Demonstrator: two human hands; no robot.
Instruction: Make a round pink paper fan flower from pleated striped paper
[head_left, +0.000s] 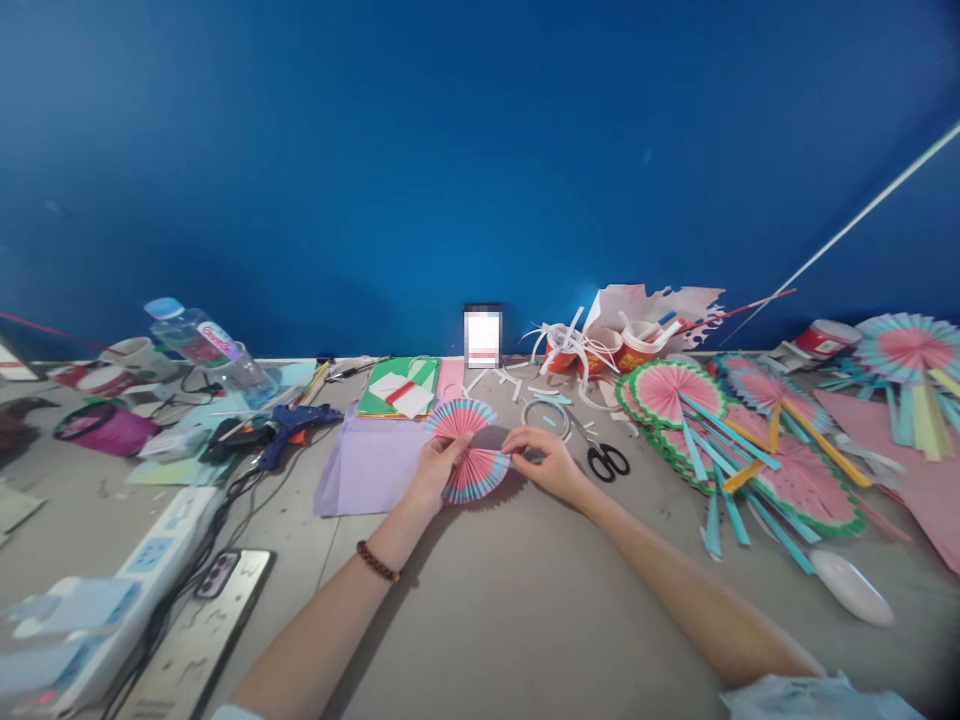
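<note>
A round pleated paper fan (478,480), pink with a light blue edge, is spread between my hands above the table. My left hand (441,465) grips it near its centre, the thumb lying over the folds. On the fan's right side, my right hand (541,462) pinches the outer edge by a gap in the circle. Behind the fan lie a purple sheet (367,465) and a stack of coloured paper (397,388). Black-handled scissors (608,462) and a roll of clear tape (546,420) rest just beyond my right hand.
Finished watermelon-like paper fans (675,392) and blue strips cover the right side. Red paper cups (637,345) stand by the blue wall. At left are a glue gun (289,430), a plastic bottle (214,345), a power strip (142,570), cables and a phone (210,630).
</note>
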